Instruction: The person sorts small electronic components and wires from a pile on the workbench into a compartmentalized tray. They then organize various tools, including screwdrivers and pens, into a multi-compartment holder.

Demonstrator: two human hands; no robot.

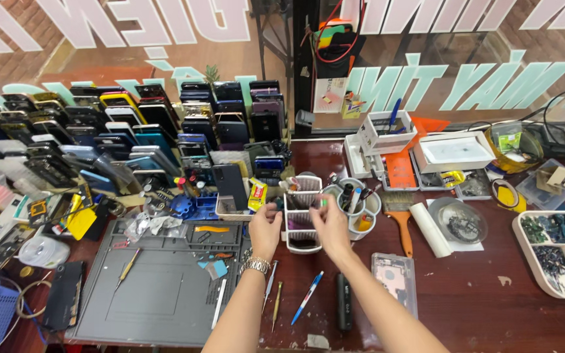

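Note:
Both my arms reach forward over a dark wooden workbench. My left hand (265, 230), with a metal watch (256, 265) on its wrist, is raised beside a white slotted organiser basket (302, 216), fingers pinched near its left rim. My right hand (330, 225) pinches a small greenish item just right of the basket's top. What either pinch holds is too small to make out. Below the hands lie a blue pen (307, 298), a screwdriver (276, 304) and a black stick-shaped tool (343, 302).
A grey repair mat (158, 287) lies at the left with small tools. Several phones stand in racks (132, 131) at the back left. A brush (400, 219), a clear phone case (395, 274), a parts tray (557, 252) and white boxes (452, 150) fill the right side.

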